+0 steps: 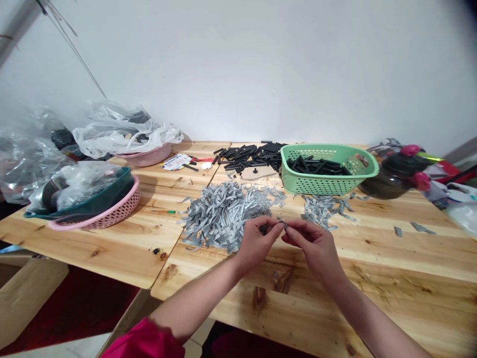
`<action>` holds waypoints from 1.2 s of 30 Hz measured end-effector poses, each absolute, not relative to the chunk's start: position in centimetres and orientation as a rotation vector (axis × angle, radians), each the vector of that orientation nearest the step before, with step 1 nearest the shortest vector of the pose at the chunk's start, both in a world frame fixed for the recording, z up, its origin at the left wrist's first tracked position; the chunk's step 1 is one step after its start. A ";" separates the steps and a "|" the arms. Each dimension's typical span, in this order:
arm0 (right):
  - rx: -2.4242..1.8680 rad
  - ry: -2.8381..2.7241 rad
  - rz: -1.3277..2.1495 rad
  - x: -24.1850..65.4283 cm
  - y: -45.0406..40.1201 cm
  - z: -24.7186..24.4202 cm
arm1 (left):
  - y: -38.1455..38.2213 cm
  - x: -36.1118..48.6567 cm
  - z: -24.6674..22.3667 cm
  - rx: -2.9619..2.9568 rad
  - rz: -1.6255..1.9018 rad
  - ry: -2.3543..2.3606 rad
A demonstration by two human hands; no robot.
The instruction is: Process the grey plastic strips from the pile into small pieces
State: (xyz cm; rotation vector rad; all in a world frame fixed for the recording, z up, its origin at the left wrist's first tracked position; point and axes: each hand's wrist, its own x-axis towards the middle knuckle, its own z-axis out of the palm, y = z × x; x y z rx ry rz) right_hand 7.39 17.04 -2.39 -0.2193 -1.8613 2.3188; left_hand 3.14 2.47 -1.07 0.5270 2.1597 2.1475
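My left hand [259, 238] and my right hand [315, 243] meet fingertip to fingertip over the table. Pinched between both thumbs and forefingers is a small dark grey piece [283, 224], too small to make out fully. Just beyond my left hand lies a big heap of grey strips [219, 214], thin and curled. Past my right hand a smaller scatter of the same grey strips [322, 211] lies in front of a green basket [324, 185]. Black sticks or tubes [316, 166] fill part of that basket.
More black tubes [249, 155] are piled by the wall. At left, pink baskets [112, 211] hold a dark green tray [89, 194] and plastic bags [122, 134]. A dark round object with pink knobs [391, 174] stands at right. A seam [186, 219] divides the wooden tabletop [402, 278].
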 end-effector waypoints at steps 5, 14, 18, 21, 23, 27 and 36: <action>-0.219 -1.793 2.364 7.3 17.2 -2.4 | 2.4 3.2 -1.3 0.626 2.135 2.165; -0.203 -1.765 2.418 7.5 17.2 -2.4 | 2.2 3.3 -1.0 0.678 2.112 2.186; -0.201 -1.764 2.486 7.5 17.1 -2.5 | 2.2 3.2 -1.0 0.655 2.128 2.160; -0.207 -1.744 2.490 7.5 17.0 -2.4 | 2.2 3.3 -1.0 0.625 2.147 2.180; -0.226 -1.741 2.463 7.5 16.9 -2.3 | 2.3 3.4 -1.0 0.607 2.156 2.178; -0.250 -1.744 2.417 7.5 16.6 -2.0 | 2.4 3.5 -1.1 0.615 2.162 2.159; -0.167 -1.819 2.346 7.9 16.8 -1.9 | 2.5 3.6 -1.4 0.563 2.180 2.092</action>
